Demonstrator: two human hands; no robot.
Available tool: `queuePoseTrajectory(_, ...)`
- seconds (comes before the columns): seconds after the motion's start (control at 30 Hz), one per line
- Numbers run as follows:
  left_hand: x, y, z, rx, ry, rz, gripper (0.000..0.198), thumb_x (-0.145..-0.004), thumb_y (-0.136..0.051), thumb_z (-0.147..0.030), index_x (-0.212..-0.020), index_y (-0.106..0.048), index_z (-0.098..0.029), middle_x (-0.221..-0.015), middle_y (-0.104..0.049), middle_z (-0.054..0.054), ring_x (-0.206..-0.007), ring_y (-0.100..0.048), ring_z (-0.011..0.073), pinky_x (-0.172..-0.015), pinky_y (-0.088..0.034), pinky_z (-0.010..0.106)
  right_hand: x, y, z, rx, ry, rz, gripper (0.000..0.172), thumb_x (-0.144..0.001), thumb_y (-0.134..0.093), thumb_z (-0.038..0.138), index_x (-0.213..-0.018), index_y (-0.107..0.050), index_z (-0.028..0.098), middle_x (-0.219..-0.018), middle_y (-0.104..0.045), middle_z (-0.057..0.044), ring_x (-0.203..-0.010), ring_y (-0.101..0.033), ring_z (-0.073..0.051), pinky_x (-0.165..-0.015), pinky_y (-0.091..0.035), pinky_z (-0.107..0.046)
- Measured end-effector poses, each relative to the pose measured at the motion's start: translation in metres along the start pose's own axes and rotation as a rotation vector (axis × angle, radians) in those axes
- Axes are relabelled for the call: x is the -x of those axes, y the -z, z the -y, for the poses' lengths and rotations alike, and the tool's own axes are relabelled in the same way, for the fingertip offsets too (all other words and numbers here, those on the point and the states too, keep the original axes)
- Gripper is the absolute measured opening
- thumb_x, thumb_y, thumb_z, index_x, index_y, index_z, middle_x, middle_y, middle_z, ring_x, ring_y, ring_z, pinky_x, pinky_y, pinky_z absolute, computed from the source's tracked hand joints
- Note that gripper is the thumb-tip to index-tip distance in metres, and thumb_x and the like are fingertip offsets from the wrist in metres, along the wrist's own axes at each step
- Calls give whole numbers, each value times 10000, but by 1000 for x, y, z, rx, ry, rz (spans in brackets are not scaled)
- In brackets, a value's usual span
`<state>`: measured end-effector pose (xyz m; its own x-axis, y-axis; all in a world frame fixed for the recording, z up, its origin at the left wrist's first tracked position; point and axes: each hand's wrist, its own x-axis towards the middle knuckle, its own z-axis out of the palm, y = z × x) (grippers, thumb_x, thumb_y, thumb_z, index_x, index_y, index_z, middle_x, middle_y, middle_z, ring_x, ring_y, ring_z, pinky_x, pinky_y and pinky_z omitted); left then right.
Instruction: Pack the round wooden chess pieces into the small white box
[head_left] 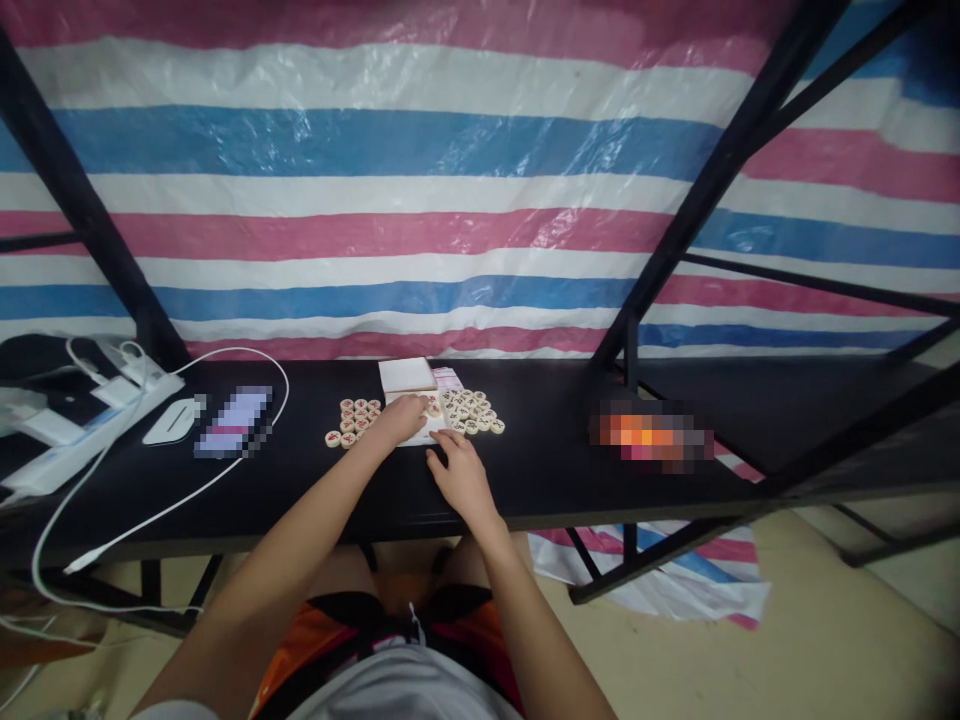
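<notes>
On a black table (525,470) lie two groups of round cream game pieces: red-marked ones (354,418) at the left and dark-marked ones (472,410) at the right. Between them lies a white folded sheet (420,430). My left hand (401,415) rests on that sheet, fingers curled toward a piece by the dark-marked group; whether it grips one is hidden. My right hand (459,470) lies on the table just in front of the sheet, fingers bent with the fingertips touching its near edge. A small white box (406,375) stands behind the sheet.
A phone (234,420) and a white mouse-like device (171,420) lie at the left, with a power strip (90,425), chargers and white cables (150,520). A blurred orange object (649,435) sits at the right. Black frame bars (705,190) rise around a striped tarp backdrop.
</notes>
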<state>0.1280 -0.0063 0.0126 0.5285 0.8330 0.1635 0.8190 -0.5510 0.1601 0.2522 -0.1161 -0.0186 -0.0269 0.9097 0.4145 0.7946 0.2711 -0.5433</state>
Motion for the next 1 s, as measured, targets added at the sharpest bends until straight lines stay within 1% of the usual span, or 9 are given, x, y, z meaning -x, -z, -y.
queuePoseTrajectory(0.1, 4, 13, 1, 35, -2, -13, 198, -793, -507, -150, -924, -656, -154, -941, -682, 92, -908, -635, 205, -812, -475, 279, 0, -1, -1, -2, 2, 2, 349, -863, -489, 238, -1182, -618, 182, -1187, -595, -93, -1097, -536, -230, -966, -434, -359)
queuePoseTrajectory(0.2, 22, 33, 16, 96, 28, -72, 226, -807, -515, -191, -988, -648, -162, -995, -684, 80, -923, -632, 190, -834, -471, 272, 0, -1, -1, -12, -8, 4, 344, -861, -493, 237, -1172, -625, 168, -1182, -598, -96, -1096, -536, -228, -972, -431, -354)
queuePoseTrajectory(0.3, 54, 48, 50, 371, 149, -272, 272, -804, -544, -293, -1036, -639, -188, -982, -693, 47, -886, -637, 176, -813, -487, 269, 0, 0, 0, -26, -16, 2, 343, -860, -497, 239, -1167, -627, 160, -1185, -598, -99, -1093, -540, -223, -968, -437, -348)
queuePoseTrajectory(0.37, 78, 49, 77, 478, 249, -331, 303, -788, -562, -361, -1019, -646, -183, -933, -701, 42, -860, -640, 186, -802, -497, 285, 0, 0, 0, -34, -17, -5, 341, -859, -498, 240, -1165, -629, 163, -1187, -598, -99, -1090, -543, -221, -965, -440, -348)
queuePoseTrajectory(0.43, 98, 45, 102, 492, 334, -349, 309, -764, -584, -387, -971, -659, -170, -904, -699, 43, -835, -640, 203, -791, -499, 309, 0, 0, 0, -41, -20, -13, 338, -858, -496, 239, -1160, -632, 171, -1181, -600, -97, -1082, -547, -218, -963, -441, -350)
queuePoseTrajectory(0.53, 115, 35, 124, 448, 396, -315, 275, -754, -592, -388, -918, -679, -185, -865, -696, 36, -814, -635, 225, -781, -489, 345, 0, 0, -1, -61, -29, -18, 332, -855, -494, 237, -1151, -638, 198, -1171, -605, -86, -1027, -571, -204, -936, -456, -343)
queuePoseTrajectory(0.6, 119, 31, 126, 432, 396, -326, 269, -752, -590, -402, -886, -692, -192, -883, -691, 50, -822, -631, 232, -779, -488, 351, 0, 0, -1, -77, -35, -18, 329, -853, -494, 237, -1146, -641, 207, -1175, -605, -82, -983, -586, -194, -910, -468, -335)
queuePoseTrajectory(0.8, 123, 31, 113, 420, 281, -307, 343, -813, -496, -459, -900, -702, -199, -986, -682, 63, -915, -621, 217, -846, -475, 339, 0, 0, -1, -96, -51, -14, 323, -848, -498, 245, -1130, -646, 188, -1166, -607, -83, -937, -595, -188, -901, -469, -328)
queuePoseTrajectory(1.0, 125, 32, 108, 363, 255, -276, 324, -805, -499, -424, -924, -695, -195, -951, -663, 57, -864, -618, 199, -820, -473, 322, 0, -1, -2, -109, -33, -1, 325, -849, -497, 242, -1133, -641, 179, -1155, -608, -84, -913, -597, -183, -893, -472, -324)
